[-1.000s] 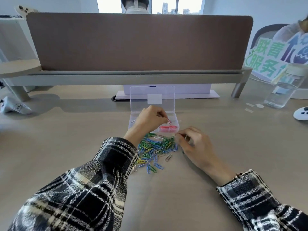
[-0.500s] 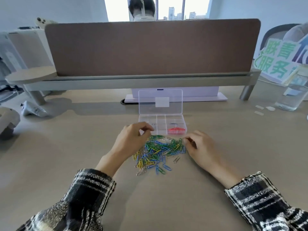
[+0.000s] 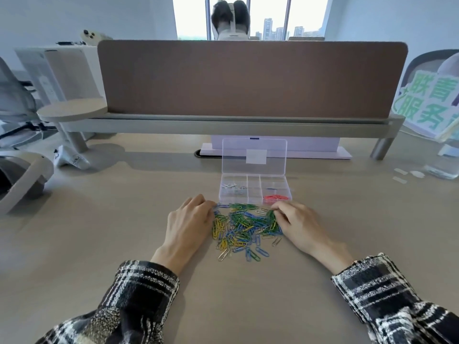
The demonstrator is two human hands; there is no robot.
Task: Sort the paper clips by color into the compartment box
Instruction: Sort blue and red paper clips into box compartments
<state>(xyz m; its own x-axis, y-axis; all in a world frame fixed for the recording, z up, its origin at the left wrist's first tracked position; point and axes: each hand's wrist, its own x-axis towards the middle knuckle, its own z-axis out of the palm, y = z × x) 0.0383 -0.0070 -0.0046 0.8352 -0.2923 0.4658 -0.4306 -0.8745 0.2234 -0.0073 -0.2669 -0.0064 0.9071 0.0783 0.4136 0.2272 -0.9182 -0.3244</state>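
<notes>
On beige desk (image 3: 119,219) by brown divider (image 3: 248,78), fingers (image 3: 200,202) curled at clips (image 3: 243,224), hold unclear.

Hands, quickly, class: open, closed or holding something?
Left hand: open, fingertips touching the paper clips.
Right hand: fingers curled beside them; grip cannot be told.

Beige table (image 3: 124,219) bears compartment box (image 3: 253,192) and loose paper clips (image 3: 243,227).
</notes>
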